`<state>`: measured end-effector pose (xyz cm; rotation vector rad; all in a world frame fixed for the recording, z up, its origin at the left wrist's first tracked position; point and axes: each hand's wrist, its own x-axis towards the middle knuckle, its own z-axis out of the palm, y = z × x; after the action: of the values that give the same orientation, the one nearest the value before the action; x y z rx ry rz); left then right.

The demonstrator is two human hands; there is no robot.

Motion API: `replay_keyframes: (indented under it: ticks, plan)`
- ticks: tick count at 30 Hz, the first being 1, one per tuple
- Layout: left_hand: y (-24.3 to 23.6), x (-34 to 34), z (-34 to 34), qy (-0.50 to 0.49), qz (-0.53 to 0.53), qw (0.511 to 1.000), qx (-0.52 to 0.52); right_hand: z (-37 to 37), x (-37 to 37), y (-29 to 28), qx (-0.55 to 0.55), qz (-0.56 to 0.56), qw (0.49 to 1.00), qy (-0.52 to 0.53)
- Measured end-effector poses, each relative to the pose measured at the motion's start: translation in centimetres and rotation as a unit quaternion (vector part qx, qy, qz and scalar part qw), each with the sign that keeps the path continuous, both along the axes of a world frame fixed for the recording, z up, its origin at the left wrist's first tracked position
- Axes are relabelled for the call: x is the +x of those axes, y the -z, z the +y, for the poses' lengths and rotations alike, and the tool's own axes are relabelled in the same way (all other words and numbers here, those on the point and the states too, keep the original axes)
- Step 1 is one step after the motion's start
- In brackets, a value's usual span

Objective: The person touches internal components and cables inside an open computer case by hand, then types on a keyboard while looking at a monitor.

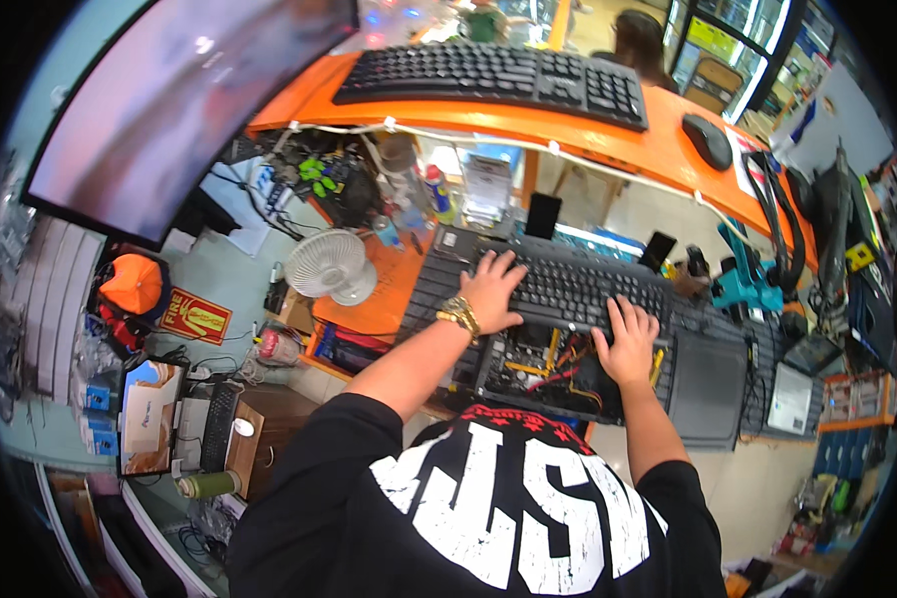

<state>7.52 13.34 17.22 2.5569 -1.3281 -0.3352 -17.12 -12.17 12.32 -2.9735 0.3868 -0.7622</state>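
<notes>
A black keyboard lies across the bench in front of me. My left hand, with a gold-coloured bracelet at the wrist, rests at its left end, fingers stretched and spread. Over its lower edge, right of centre, lies my right hand, fingers also apart. Neither hand grips anything. Between my forearms, close to my body, sits an opened computer case with a board and yellow, red and black cables inside. My torso covers part of its near edge.
Above the bench, an orange shelf carries a second keyboard and a black mouse. A large monitor stands upper left. A white fan is left of my hands. To the right lies a dark flat panel. Another person is beyond the shelf.
</notes>
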Motion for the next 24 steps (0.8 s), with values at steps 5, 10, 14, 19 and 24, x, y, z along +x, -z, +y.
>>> replay_keyframes:
  ticks: [5, 10, 14, 19, 24]
  plan:
    - [0.5, 0.3, 0.8, -0.003, -0.009, 1.000, -0.009, 0.0, 0.6, 0.3, 0.000, 0.004, 1.000, -0.011]
    - [1.2, 0.8, -0.2, 0.008, -0.009, 1.000, -0.011, -0.2, 0.3, 0.6, -0.013, 0.004, 1.000, -0.006]
    - [1.2, 1.3, -0.4, 0.012, -0.032, 0.999, -0.005, -0.4, 0.5, 0.7, 0.010, 0.011, 1.000, -0.011]
    - [0.9, 1.7, -0.7, 0.019, -0.021, 0.999, -0.016, -0.8, 0.6, 1.1, 0.032, 0.004, 0.998, -0.046]
    - [0.2, 1.7, -1.0, 0.013, -0.009, 1.000, -0.013, -0.8, 0.6, 0.9, 0.064, -0.002, 0.996, -0.059]
